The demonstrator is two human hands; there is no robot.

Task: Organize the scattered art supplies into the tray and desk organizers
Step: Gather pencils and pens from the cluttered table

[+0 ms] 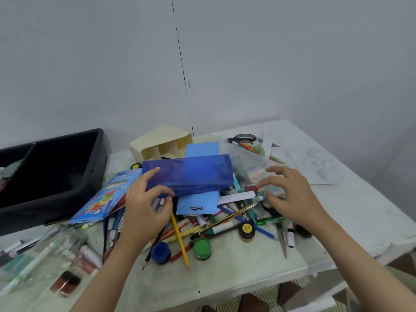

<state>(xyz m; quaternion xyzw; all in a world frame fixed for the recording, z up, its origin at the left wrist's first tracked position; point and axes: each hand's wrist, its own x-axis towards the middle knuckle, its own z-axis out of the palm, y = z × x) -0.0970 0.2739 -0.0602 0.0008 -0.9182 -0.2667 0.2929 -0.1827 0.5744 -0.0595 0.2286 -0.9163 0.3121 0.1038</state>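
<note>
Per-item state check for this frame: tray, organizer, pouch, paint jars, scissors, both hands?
Tray: upright, few items at its left end.
Organizer: tipped on its side.
Pouch: gripped at its left end.
Left hand: grips the pouch.
Right hand: fingers spread, holding nothing.
Green jar: lid on.
Blue jar: lid on.
Scissors: blades closed.

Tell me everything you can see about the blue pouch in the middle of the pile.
The blue pouch is a long, soft, see-through case, mesh-like by its look, darker at its left end. It spans the top of the pile of pens, roughly level, in front of the cream organizer. A light blue card shows through and past it. The left hand grips its left end, fingers above, thumb below.
</note>
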